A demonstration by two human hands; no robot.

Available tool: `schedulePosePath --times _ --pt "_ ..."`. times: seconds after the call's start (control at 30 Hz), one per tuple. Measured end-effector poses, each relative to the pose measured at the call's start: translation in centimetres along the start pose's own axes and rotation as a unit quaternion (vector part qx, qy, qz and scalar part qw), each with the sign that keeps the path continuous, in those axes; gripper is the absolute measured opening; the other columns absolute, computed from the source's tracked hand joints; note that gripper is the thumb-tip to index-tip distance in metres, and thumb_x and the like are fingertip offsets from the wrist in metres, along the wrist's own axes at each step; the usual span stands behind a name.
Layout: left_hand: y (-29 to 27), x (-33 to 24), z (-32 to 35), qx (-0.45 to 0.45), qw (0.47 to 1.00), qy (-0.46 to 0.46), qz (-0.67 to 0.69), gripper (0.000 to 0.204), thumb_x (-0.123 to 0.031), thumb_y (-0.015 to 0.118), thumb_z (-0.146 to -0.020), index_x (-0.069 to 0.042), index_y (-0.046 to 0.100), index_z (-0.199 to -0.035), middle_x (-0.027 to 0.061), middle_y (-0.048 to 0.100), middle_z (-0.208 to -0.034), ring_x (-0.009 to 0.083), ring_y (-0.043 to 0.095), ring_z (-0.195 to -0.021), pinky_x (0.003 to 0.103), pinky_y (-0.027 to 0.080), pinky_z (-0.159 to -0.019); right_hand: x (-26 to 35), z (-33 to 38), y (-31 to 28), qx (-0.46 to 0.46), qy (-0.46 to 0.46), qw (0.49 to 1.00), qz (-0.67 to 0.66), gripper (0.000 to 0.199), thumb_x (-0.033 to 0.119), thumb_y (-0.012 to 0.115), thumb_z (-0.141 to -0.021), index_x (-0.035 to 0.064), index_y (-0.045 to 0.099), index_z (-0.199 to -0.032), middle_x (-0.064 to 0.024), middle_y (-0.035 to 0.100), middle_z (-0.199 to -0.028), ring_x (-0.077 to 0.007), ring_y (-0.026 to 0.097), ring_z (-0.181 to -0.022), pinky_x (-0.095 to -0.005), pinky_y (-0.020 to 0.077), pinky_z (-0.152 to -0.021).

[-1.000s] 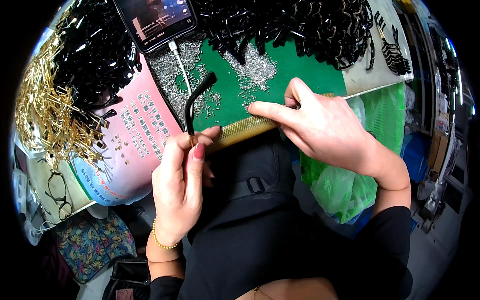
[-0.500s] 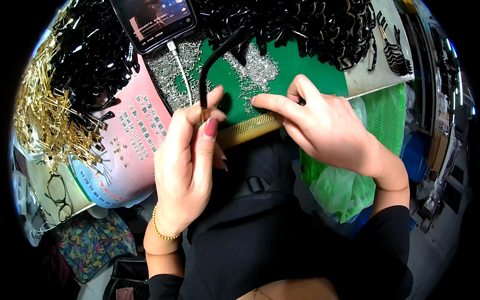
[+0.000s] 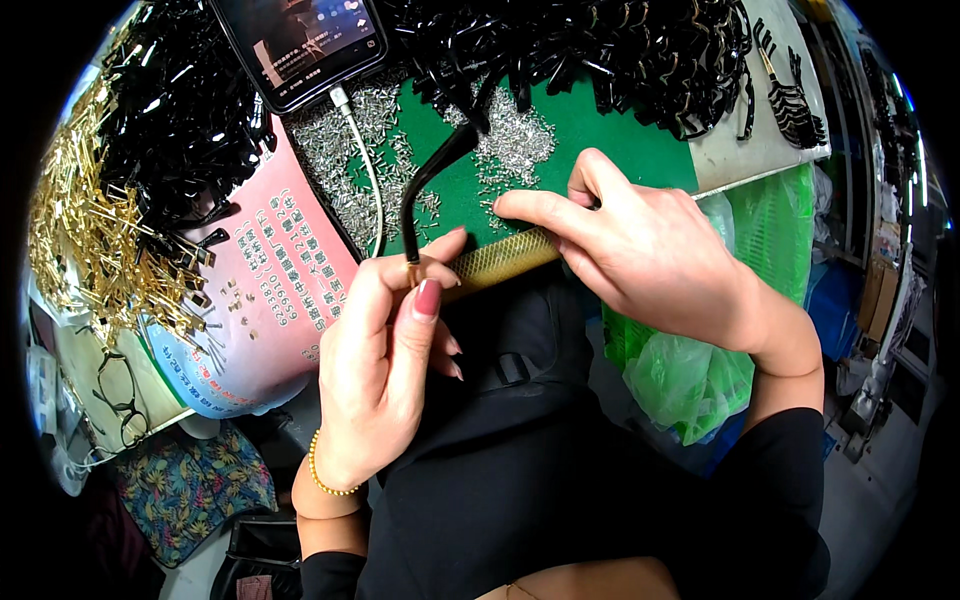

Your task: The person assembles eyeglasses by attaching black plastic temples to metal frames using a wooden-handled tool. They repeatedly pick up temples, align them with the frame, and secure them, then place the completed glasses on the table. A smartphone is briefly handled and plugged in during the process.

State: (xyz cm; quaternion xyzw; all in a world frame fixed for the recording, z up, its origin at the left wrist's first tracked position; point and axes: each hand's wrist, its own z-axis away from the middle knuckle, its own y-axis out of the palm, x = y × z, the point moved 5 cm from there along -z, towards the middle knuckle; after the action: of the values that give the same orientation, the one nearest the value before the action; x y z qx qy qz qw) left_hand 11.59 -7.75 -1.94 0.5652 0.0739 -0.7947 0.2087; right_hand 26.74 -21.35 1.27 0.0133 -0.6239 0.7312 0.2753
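My left hand (image 3: 375, 370) pinches a black glasses temple (image 3: 425, 180) by its gold-coloured hinge end, between thumb and fingers. The temple stands up from the fingertips, and its curved tip leans away to the right. Over the green mat (image 3: 620, 130), my right hand (image 3: 640, 250) has its index finger stretched out to the near edge of a pile of tiny silver screws (image 3: 515, 140). The other fingers of that hand are bent under, and I make out nothing in them. Below both hands runs a yellow mesh-patterned roll (image 3: 505, 262) at the table's front edge.
Black temples lie heaped (image 3: 580, 50) at the back, with another black heap (image 3: 180, 110) at left beside gold-coloured metal parts (image 3: 75, 220). A phone (image 3: 300, 45) with a white cable (image 3: 362, 165) stands between. Eyeglasses (image 3: 120, 400) lie far left; a green plastic basket (image 3: 775, 240) is at right.
My left hand has shifted slightly right and toward me, and the temple's tip has tilted further right. My right index fingertip has moved slightly left at the screws.
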Motion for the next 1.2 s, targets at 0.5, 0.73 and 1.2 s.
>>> schedulePosePath --times 0.5,0.73,1.2 --pt "-0.5 0.5 -0.5 -0.068 0.992 0.04 -0.098 0.021 -0.007 0.056 -0.103 0.002 0.065 -0.12 0.0046 0.071 -0.082 0.0059 0.063 -0.058 0.021 0.052 -0.052 3.3 -1.2 -0.5 0.263 0.189 0.743 -0.586 0.056 0.014 0.045 -0.1 0.0133 0.028 -0.154 -0.0021 0.049 -0.087 -0.0091 0.061 -0.059 -0.0225 0.0527 -0.05" --pt "-0.1 0.0 -0.2 -0.118 0.887 0.236 -0.38 0.026 -0.002 0.065 -0.094 0.003 0.065 -0.12 0.0128 0.071 -0.086 0.0207 0.066 -0.061 0.032 0.052 -0.055 2.9 -1.4 -0.6 0.272 0.183 0.754 -0.569 0.052 0.015 0.047 -0.102 0.0094 0.027 -0.15 -0.0039 0.053 -0.087 -0.0102 0.057 -0.051 -0.0244 0.0457 -0.043" --pt "-7.3 -0.8 3.1 -0.289 0.927 0.203 -0.123 0.038 -0.007 0.045 -0.107 0.0 0.041 -0.144 0.0086 0.068 -0.092 0.0101 0.063 -0.073 0.024 0.053 -0.068 8.5 -8.0 -1.9 -0.014 -0.134 0.987 -0.085 0.023 0.013 0.061 -0.093 0.0008 0.057 -0.112 -0.0195 0.066 -0.093 -0.042 0.066 -0.079 -0.049 0.0541 -0.066"
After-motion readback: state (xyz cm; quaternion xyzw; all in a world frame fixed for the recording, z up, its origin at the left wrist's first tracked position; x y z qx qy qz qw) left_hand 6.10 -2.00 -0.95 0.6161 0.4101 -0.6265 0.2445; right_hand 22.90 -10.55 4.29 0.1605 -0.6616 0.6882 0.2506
